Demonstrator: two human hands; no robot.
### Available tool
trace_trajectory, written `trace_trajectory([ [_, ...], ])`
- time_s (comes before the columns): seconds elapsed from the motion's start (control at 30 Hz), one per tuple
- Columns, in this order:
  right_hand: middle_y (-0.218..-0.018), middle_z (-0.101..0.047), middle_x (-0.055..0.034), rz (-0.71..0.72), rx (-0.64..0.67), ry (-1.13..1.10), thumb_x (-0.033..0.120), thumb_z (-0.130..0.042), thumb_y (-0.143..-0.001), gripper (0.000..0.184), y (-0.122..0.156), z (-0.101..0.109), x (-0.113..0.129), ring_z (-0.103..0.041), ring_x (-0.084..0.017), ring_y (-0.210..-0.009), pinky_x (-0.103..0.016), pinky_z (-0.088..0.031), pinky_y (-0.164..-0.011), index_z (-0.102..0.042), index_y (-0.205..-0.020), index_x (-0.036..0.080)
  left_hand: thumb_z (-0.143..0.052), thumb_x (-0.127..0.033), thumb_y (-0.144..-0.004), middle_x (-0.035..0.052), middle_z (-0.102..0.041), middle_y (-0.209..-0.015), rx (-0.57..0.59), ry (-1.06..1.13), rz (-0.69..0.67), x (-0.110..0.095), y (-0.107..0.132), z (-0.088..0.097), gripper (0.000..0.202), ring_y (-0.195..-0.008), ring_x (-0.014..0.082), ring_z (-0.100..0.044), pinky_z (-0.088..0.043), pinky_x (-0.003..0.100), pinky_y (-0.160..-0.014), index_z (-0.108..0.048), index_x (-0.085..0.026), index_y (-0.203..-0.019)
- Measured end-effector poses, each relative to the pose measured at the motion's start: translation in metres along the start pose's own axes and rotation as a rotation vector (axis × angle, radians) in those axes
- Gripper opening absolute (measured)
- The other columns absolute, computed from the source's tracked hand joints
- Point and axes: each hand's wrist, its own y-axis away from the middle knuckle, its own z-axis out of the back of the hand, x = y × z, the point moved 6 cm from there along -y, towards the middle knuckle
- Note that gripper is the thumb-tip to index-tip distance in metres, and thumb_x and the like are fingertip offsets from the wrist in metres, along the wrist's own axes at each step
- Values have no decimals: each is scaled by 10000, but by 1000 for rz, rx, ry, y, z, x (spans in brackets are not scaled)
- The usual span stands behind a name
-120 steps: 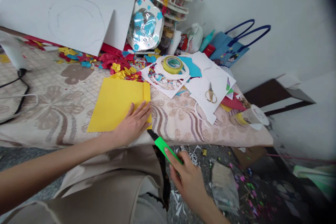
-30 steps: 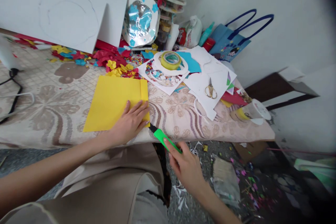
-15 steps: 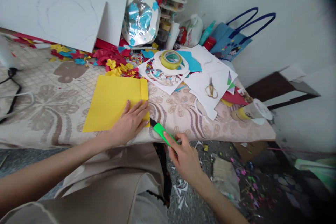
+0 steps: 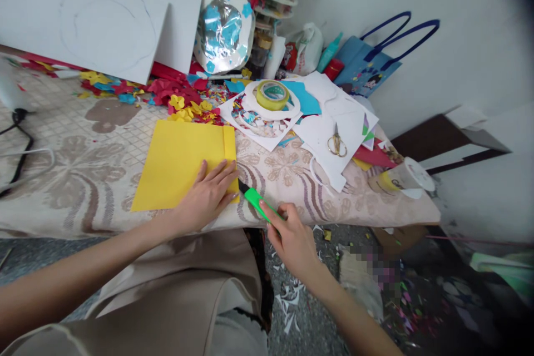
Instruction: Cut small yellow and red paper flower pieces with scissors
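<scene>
My left hand [image 4: 205, 197] flat, open on yellow paper [image 4: 179, 162]; right hand [image 4: 292, 242] gripping green cutter [image 4: 255, 201], tip at paper's near right corner

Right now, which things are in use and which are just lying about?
In use: left hand flat on yellow paper; right hand gripping green cutter.
Lying about: tape roll, scissors, blue bag, paper flowers, white board.

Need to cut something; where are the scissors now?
In the head view, the scissors lie on white paper at the right of the table, just right of the yellow tape roll.
</scene>
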Motion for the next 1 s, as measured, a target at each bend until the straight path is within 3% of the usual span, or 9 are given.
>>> trace_trajectory([
  [0.8,-967,-463,-51,-28,8,90,300,-408,-896,496,-41,2,-4,-501,-126,-642,-234,-347,-512,-340,-1382,378,-340,-313,-925,116,-321,-1469,6,-8,15,0,0,-1,479,-1376,268,-214,-95,561,-1105,-365,-115,-1360],
  [1.0,-914,-445,-50,-60,9,138,259,-407,-896,508,-50,1,-4,-479,-150,-682,-256,-371,-565,-334,-1381,391,-329,-336,-928,124,-320,-1468,-5,3,15,0,0,0,489,-1374,266,-221,-96,564,-1102,-352,-124,-1369],
])
